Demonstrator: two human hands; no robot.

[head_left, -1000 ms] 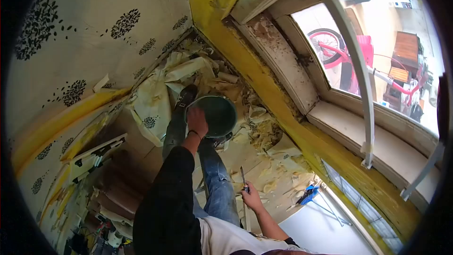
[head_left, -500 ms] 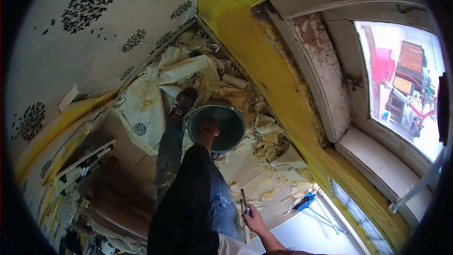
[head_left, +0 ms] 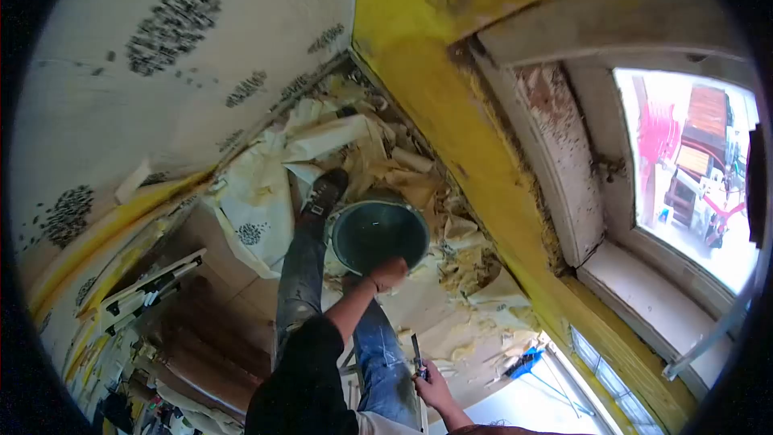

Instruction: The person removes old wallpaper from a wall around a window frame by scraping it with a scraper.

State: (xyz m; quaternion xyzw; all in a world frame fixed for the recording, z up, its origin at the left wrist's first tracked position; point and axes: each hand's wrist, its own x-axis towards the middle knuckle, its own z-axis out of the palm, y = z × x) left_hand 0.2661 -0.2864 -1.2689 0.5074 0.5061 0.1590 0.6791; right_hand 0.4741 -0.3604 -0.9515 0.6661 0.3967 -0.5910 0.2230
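My left hand (head_left: pixel 390 274), at the end of a dark sleeve, is over the near rim of a round dark bucket (head_left: pixel 366 234). Its fingers are curled together, and whatever they hold is hidden. A little liquid seems to lie at the bottom of the bucket, with a small bright reflection. Lower down, my right hand (head_left: pixel 433 388) is closed round the handle of a narrow scraper-like tool (head_left: pixel 417 351), whose blade points up and away.
Torn wallpaper (head_left: pixel 342 141) is heaped around the bucket and my shoe (head_left: pixel 326 192). A yellow wall (head_left: pixel 427 80) and a window (head_left: pixel 692 169) are on the right, a patterned wall (head_left: pixel 88 121) on the left. A blue tool (head_left: pixel 527 362) lies at the lower right.
My left hand has come up out of the bucket's inside to its near rim. My right hand still holds the tool. The whole view has shifted slightly.
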